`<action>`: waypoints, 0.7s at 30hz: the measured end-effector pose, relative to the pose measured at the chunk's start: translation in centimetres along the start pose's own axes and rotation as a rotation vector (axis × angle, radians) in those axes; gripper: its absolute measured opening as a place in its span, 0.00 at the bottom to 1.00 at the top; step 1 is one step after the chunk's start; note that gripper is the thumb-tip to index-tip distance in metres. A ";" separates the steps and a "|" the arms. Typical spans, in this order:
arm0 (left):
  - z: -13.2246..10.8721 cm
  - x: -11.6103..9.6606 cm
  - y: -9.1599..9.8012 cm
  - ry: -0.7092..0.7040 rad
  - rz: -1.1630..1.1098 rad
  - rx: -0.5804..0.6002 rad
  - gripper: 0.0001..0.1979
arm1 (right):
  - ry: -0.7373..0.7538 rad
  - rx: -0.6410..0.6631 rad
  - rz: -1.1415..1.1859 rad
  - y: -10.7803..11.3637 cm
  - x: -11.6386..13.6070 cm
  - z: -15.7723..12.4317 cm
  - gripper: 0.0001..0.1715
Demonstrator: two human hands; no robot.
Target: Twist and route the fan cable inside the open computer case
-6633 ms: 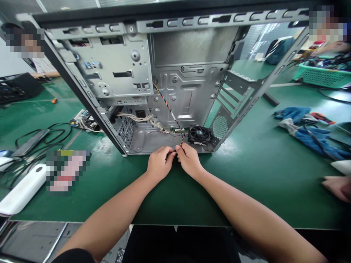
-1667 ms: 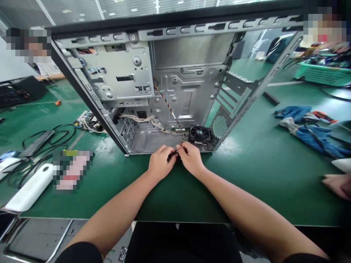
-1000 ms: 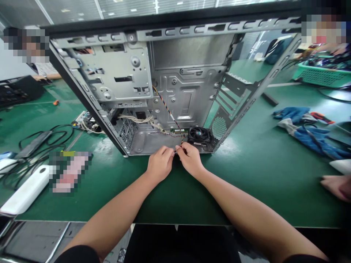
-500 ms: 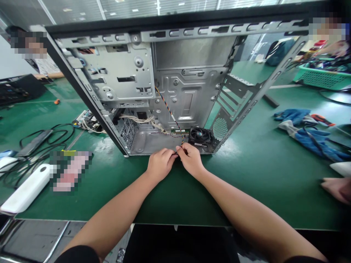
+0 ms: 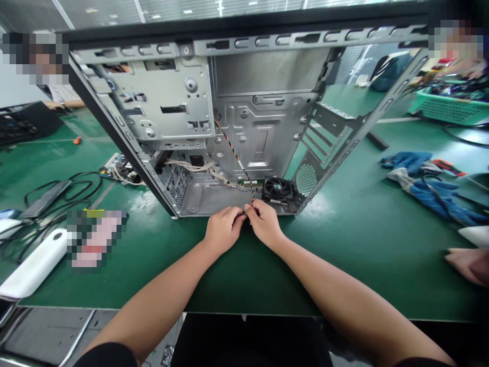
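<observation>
An open computer case [image 5: 237, 148] of bare metal with a black frame stands on the green table. From behind its drive cage [image 5: 168, 102] a twisted multicoloured cable [image 5: 234, 150] runs down to the case's near edge. There my left hand [image 5: 224, 228] and my right hand [image 5: 264, 223] meet, fingertips together, both pinching the cable's lower end. My fingers hide that end. Just behind my right hand a black cooling fan [image 5: 278, 188] lies on the case floor, beside a green memory stick [image 5: 250, 182] and a bundle of white wires [image 5: 194, 166].
On the left lie black cables [image 5: 34, 224], a white power strip [image 5: 36, 265] and a small circuit board [image 5: 120, 168]. Blue work gloves [image 5: 431, 188] and a green basket [image 5: 454, 107] are on the right. Other people stand at both sides; a hand [image 5: 469, 265] shows at the right edge.
Both hands stay at the case's near edge with the cable between their fingertips, shifting only very slightly. The view has tilted a little.
</observation>
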State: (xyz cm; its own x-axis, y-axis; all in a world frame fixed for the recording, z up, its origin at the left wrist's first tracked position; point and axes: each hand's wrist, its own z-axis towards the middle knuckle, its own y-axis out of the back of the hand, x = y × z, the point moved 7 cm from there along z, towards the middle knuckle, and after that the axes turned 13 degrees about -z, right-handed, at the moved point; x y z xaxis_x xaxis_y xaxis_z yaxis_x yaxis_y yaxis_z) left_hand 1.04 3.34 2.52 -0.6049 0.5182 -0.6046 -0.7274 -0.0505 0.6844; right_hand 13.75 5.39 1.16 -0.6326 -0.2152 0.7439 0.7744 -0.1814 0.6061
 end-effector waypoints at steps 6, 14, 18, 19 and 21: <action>0.1 0.1 -0.1 0.006 -0.043 0.016 0.07 | 0.013 0.009 -0.001 -0.1 0.0 0.0 0.19; 0.1 -0.3 0.3 -0.016 -0.009 -0.012 0.09 | -0.006 0.016 0.033 -0.2 -0.1 0.0 0.19; -0.1 -0.3 0.5 -0.029 -0.005 -0.057 0.10 | -0.007 0.013 0.028 -0.2 -0.2 -0.1 0.19; -0.1 -0.3 0.6 -0.030 0.000 -0.069 0.10 | -0.005 0.014 0.026 -0.2 -0.2 -0.1 0.19; -0.1 -0.3 0.6 -0.030 0.011 -0.076 0.10 | -0.001 0.016 0.021 -0.3 -0.2 -0.1 0.19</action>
State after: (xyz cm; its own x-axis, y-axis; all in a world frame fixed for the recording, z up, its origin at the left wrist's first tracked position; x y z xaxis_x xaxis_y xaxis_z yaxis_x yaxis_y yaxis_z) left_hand 0.73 3.05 3.01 -0.6039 0.5428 -0.5837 -0.7437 -0.1203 0.6576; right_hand 13.65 5.39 0.87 -0.6162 -0.2175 0.7570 0.7876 -0.1611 0.5948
